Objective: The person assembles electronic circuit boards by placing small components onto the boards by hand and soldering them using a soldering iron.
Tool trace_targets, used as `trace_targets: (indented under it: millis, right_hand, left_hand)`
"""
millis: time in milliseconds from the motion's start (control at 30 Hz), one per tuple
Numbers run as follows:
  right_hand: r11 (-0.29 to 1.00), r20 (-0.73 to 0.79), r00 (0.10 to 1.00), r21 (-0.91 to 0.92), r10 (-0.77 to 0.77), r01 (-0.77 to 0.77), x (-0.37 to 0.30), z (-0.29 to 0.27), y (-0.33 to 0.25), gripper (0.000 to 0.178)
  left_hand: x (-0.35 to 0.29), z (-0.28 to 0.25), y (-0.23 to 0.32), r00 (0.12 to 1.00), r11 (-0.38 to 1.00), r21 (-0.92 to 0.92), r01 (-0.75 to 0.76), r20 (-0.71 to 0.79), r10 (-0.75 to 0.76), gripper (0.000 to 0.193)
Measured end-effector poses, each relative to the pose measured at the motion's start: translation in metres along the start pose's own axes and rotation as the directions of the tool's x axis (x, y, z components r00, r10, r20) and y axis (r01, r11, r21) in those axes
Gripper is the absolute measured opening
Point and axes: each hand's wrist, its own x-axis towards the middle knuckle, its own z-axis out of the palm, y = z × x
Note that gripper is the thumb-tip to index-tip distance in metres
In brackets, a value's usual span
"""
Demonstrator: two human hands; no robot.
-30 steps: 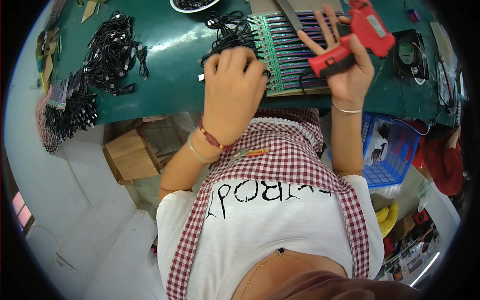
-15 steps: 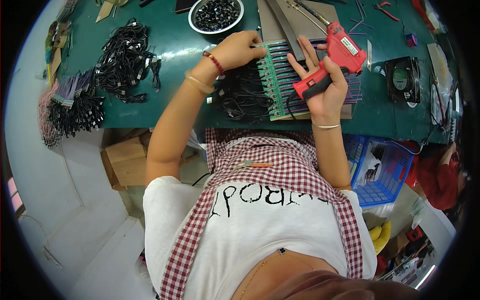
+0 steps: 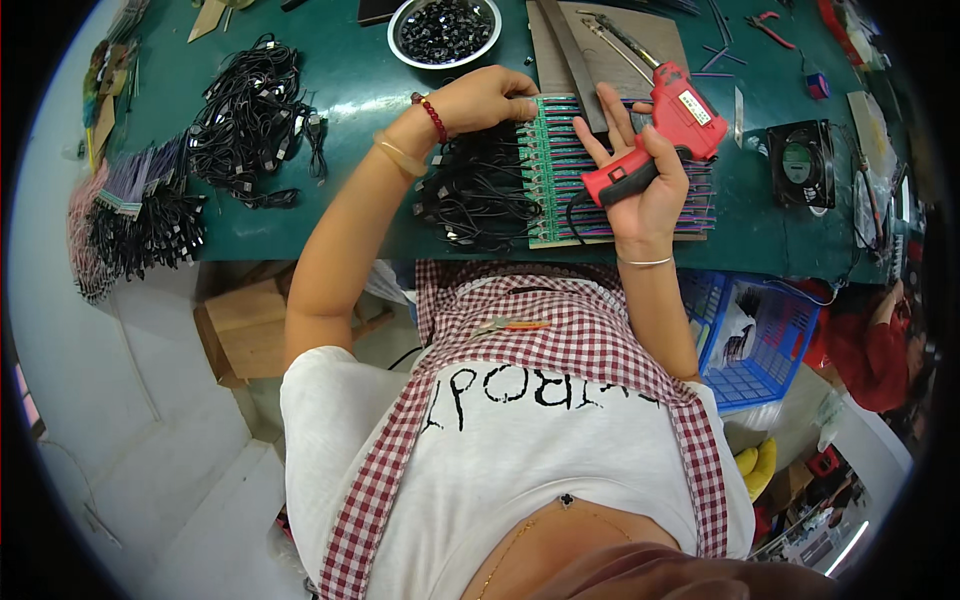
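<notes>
My right hand (image 3: pixel 648 185) is closed around the handle of a red soldering gun (image 3: pixel 688 112), its index and middle fingers stretched out. The gun's metal tip points to the far left, over a brown board (image 3: pixel 640 40). My left hand (image 3: pixel 485 100) has its fingers bent together at the far end of a green circuit board panel (image 3: pixel 537 190); what they pinch is hidden. Rows of purple and dark wires (image 3: pixel 690 212) run right from the panel. Black cables (image 3: pixel 465 205) lie bunched against its left side. A dark flat metal bar (image 3: pixel 572 60) slants across the far end.
A metal bowl (image 3: pixel 496 40) of small black parts stands at the far side. Cable bundles (image 3: pixel 245 125) and wired strips (image 3: pixel 140 190) lie left. A small black fan (image 3: pixel 802 163) and red-handled pliers (image 3: pixel 772 30) are right. A blue crate (image 3: pixel 750 385) sits below the table's right edge.
The soldering gun in my right hand has shifted slightly left over the wires. My left hand stays at the panel's far end. The whole view has shifted a little.
</notes>
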Motion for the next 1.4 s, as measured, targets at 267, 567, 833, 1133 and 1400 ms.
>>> trace_targets:
  millis: [267,567,833,1133,1400]
  right_hand:
    - [1.0,0.014,1.0,0.003,0.007,-0.007,0.0,-0.004,0.003,0.026]
    - [0.998,0.006,1.0,-0.058,-0.015,0.015,-0.002,-0.004,0.007,0.026]
    - [0.999,0.006,1.0,-0.044,-0.016,0.016,-0.001,-0.005,0.008,0.026]
    - [0.998,-0.009,1.0,-0.056,-0.021,0.02,-0.001,-0.006,0.008,0.026]
    - [0.999,0.001,1.0,-0.047,-0.025,0.025,-0.003,-0.005,0.01,0.027]
  left_hand:
    - [0.002,-0.001,0.005,1.0,0.988,0.151,0.013,-0.021,-0.009,0.032]
    - [0.017,0.006,0.006,0.985,0.981,0.116,0.154,-0.098,-0.143,0.036]
    - [0.019,0.005,0.016,0.979,0.957,0.222,0.188,-0.12,-0.165,0.033]
    - [0.022,0.004,0.022,0.97,0.914,0.327,0.239,-0.112,-0.214,0.04]
    - [0.015,0.001,0.021,0.985,0.927,0.333,0.171,-0.057,-0.161,0.042]
